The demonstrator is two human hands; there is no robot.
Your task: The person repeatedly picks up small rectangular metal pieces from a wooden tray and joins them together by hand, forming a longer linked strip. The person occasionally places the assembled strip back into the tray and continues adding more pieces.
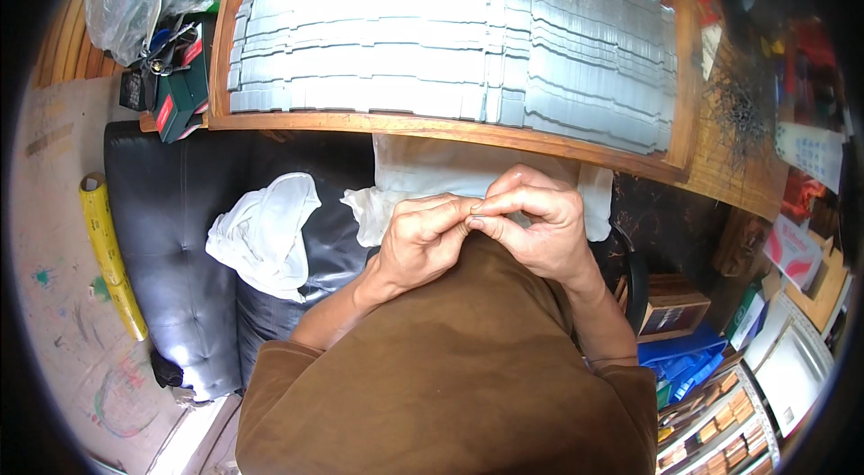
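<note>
Both hands meet in front of my chest, fingertips touching. My left hand (425,239) is closed, its thumb and index finger pinched together. Opposite it, my right hand (538,219) is pinched too, thumb against index finger. Whatever lies between the fingertips is too small to make out. Just beyond the hands stands a wooden tray (378,121), packed with rows of thin silvery metal strips (598,52). A pale cloth or sheet (427,162) hangs below the tray's near edge, behind my hands.
A crumpled white plastic bag (270,237) lies on the black padded seat (171,232) at left. Further left leans a yellow roll (110,255). Dark green boxes (187,88) sit by the tray's left end. At right are a heap of dark wiry bits (745,111) and a cardboard box (670,311).
</note>
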